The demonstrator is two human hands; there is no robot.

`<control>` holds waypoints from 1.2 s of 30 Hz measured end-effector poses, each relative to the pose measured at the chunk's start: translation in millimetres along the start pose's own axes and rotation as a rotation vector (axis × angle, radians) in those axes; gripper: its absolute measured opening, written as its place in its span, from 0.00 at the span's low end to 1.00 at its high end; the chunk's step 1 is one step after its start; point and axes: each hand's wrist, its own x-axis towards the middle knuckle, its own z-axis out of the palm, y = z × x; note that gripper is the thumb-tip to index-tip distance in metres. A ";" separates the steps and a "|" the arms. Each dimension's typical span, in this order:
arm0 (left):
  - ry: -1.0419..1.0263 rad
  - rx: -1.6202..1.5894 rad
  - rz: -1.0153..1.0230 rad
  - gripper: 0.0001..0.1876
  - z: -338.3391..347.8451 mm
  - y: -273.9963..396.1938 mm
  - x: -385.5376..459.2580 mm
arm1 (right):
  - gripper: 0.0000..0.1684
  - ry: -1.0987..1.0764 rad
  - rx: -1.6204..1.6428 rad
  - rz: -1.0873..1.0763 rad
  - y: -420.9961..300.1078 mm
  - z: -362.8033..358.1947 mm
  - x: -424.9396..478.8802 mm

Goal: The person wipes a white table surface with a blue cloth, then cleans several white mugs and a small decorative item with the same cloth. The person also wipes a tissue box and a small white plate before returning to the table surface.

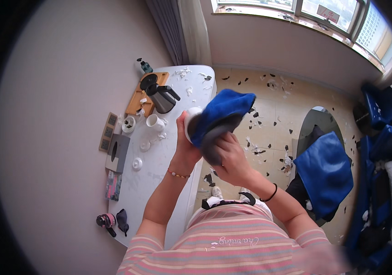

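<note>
My left hand point(186, 144) is closed around a white cup or jar point(193, 111), held above the table's right edge. With my right hand point(230, 156) I grip a cloth, blue on one side and dark grey on the other point(225, 110), pressed against the mouth of the white vessel. The cloth covers part of the vessel, and its dark part is blurred. On the white table point(154, 192) to the left stand a white mug point(155, 122), a small white container point(128, 124) and two white lids point(137, 164). A dark metal jug with a black handle point(161, 99) stands behind them.
A wooden tray point(135, 99), pump bottle point(145, 66), grey tissue box point(117, 153) and pink-black object point(106, 220) line the wall side. White and black scraps lie on the table, windowsill and tiled floor point(275, 117). An oval table point(316, 120) with blue material point(326, 168) and blue seats point(385, 110) are right.
</note>
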 end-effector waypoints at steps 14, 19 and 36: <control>0.140 0.503 0.462 0.31 -10.8 -27.1 -23.6 | 0.44 -0.258 0.905 0.615 14.0 19.3 -5.5; 0.205 0.540 0.330 0.35 -9.4 -21.6 -28.2 | 0.53 -0.619 0.506 0.429 25.9 11.0 -0.3; 0.121 0.262 0.166 0.34 -9.4 -29.9 -15.6 | 0.31 0.484 2.130 1.152 10.6 -0.5 -4.9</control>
